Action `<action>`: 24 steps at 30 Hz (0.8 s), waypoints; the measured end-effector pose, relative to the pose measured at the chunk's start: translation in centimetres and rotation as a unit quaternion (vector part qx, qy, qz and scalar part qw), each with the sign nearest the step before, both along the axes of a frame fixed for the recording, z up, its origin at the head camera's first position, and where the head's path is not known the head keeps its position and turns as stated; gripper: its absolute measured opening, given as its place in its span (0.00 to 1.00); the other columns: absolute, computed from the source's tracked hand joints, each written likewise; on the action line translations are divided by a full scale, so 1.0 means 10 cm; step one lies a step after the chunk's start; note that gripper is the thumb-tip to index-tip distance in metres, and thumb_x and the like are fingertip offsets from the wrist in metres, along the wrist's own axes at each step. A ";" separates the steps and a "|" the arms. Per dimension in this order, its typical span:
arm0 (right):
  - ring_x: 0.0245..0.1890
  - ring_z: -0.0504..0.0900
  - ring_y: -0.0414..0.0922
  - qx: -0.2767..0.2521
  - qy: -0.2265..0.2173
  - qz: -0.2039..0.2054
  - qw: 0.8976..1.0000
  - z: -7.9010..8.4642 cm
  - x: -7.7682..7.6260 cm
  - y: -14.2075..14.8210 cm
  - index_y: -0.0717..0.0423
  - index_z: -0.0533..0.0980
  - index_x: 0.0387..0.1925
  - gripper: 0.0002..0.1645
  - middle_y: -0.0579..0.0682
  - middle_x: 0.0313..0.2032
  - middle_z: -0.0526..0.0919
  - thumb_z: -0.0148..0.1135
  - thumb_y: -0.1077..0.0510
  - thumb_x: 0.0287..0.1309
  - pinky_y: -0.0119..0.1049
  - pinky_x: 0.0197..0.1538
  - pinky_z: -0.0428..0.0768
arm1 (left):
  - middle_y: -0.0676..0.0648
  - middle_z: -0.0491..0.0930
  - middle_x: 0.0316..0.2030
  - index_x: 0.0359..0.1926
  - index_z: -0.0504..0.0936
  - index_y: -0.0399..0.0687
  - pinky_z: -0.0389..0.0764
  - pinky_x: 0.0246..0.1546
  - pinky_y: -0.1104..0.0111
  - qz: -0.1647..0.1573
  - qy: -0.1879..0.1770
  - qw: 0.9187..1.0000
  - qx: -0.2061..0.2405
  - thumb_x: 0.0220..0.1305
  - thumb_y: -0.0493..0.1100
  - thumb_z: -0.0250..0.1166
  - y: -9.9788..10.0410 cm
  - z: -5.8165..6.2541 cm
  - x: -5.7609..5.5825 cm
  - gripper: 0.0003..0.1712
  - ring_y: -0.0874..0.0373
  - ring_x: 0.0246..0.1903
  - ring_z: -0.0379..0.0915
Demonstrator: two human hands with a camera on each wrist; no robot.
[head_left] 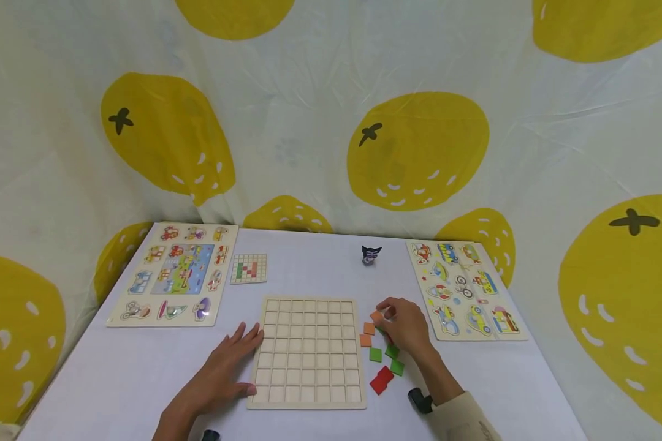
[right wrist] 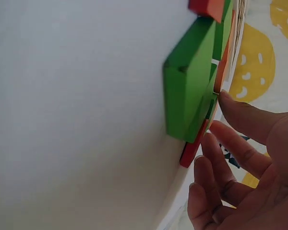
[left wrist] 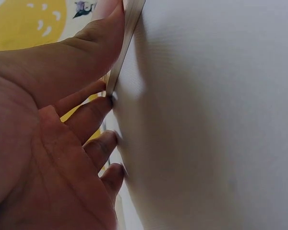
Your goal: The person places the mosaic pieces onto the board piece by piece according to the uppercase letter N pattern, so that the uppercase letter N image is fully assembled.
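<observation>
A wooden grid board of square cells lies flat on the table. My left hand rests along its left edge, thumb at the lower corner and fingers spread higher up; the left wrist view shows the thumb against the board's side. My right hand is over loose square tiles to the right of the board. Its thumb and forefinger pinch the farthest orange tile. Nearer lie other orange tiles, several green tiles and red tiles. The right hand partly hides some tiles.
A small pattern card with coloured squares lies behind the board. Picture puzzle boards lie at the left and right. A small dark figurine stands at the back. A fruit-patterned cloth hangs behind the table.
</observation>
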State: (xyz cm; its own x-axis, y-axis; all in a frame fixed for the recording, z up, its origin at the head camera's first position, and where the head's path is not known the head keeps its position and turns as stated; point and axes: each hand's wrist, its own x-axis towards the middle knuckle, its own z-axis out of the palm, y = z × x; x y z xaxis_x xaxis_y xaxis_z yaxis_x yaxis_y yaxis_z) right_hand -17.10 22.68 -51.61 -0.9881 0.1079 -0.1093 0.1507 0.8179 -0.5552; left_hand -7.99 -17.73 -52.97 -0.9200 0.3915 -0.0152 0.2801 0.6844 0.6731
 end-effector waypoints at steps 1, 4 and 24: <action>0.38 0.77 0.47 0.004 -0.002 -0.001 1.000 0.00 -0.01 -0.01 0.49 0.87 0.47 0.15 0.50 0.37 0.84 0.79 0.55 0.58 0.35 0.34 0.76 | 0.44 0.60 0.82 0.81 0.66 0.47 0.47 0.79 0.34 0.001 -0.002 1.000 0.002 0.46 0.53 0.83 0.00 0.00 0.00 0.62 0.34 0.84 0.45; 0.36 0.77 0.47 0.008 -0.013 -0.005 1.000 -0.01 -0.03 -0.04 0.50 0.84 0.43 0.13 0.50 0.35 0.83 0.79 0.56 0.58 0.35 0.31 0.77 | 0.45 0.59 0.83 0.81 0.66 0.47 0.47 0.80 0.36 0.002 -0.005 1.000 0.004 0.46 0.53 0.83 0.00 0.00 0.02 0.61 0.34 0.84 0.45; 0.31 0.75 0.46 -0.076 0.047 0.009 0.996 0.13 0.05 -0.30 0.45 0.85 0.38 0.08 0.46 0.30 0.84 0.79 0.53 0.60 0.34 0.32 0.73 | 0.42 0.60 0.82 0.81 0.65 0.45 0.52 0.80 0.34 -0.009 0.021 0.999 -0.027 0.48 0.49 0.84 0.01 0.03 0.00 0.60 0.34 0.83 0.48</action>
